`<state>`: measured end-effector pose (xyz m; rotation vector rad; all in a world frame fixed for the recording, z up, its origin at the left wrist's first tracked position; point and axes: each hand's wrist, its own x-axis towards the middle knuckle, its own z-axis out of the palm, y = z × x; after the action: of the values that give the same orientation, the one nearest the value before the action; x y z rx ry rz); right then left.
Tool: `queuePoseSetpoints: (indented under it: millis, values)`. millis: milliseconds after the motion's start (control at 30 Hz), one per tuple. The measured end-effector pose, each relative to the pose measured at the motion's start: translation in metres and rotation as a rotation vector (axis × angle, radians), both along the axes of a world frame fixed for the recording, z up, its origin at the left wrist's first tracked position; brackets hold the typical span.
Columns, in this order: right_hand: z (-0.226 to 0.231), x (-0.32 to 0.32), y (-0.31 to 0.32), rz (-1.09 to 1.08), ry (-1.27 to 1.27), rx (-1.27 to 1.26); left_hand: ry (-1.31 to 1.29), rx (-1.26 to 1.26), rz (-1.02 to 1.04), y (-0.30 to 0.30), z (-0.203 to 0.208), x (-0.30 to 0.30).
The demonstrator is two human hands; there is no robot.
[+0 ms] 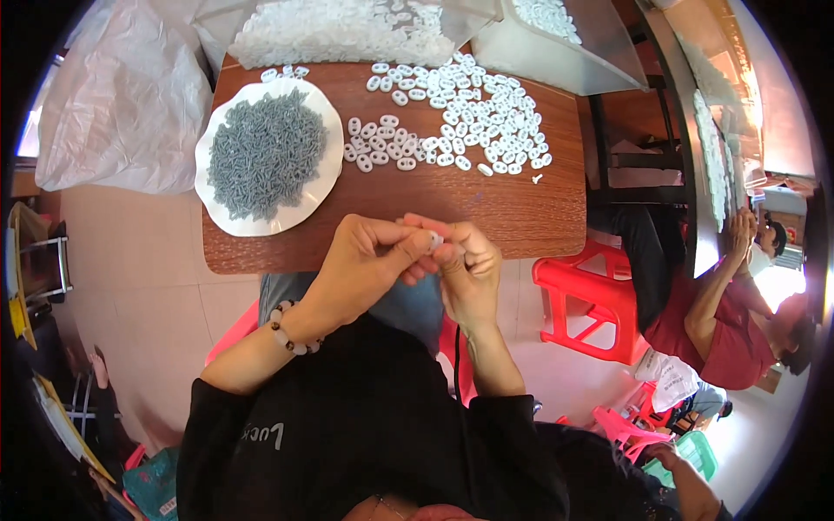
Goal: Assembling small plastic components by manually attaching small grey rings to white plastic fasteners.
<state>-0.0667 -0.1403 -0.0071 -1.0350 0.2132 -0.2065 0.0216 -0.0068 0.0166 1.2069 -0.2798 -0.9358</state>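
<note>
My left hand point(369, 260) and my right hand point(471, 276) meet in front of me, just over the near edge of the brown table point(530, 204). Thumbs and fingertips of both pinch a small white plastic piece point(435, 240), mostly covered by the fingers. Beyond them, many white oval pieces with two holes point(491, 117) lie loose on the tabletop, with a smaller group point(380, 143) nearer the middle. To the left, a white scalloped plate point(250, 228) holds a heap of small grey pieces point(269, 156), too fine to identify surely.
A clear bin point(343, 35) of white parts stands at the table's far edge, another bin point(556, 65) beside it. A plastic bag point(122, 104) hangs at far left. Red stools point(586, 300) and a person in a dark red shirt point(730, 334) are on the right, at another table.
</note>
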Motion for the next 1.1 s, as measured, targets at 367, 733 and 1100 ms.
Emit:
queuePoseSetpoints:
  millis: [367,733,1100]
  values:
    - [0.007,-0.001,-0.025,0.008,0.051,-0.014,0.258,-0.150,-0.012,-0.017,-0.013,0.003]
    - [0.011,-0.005,-0.030,0.024,0.073,-0.089,0.253,-0.159,-0.033,-0.014,-0.014,-0.003]
    - [0.031,-0.001,-0.027,0.030,0.166,-0.357,0.249,-0.176,-0.054,-0.010,-0.023,-0.003]
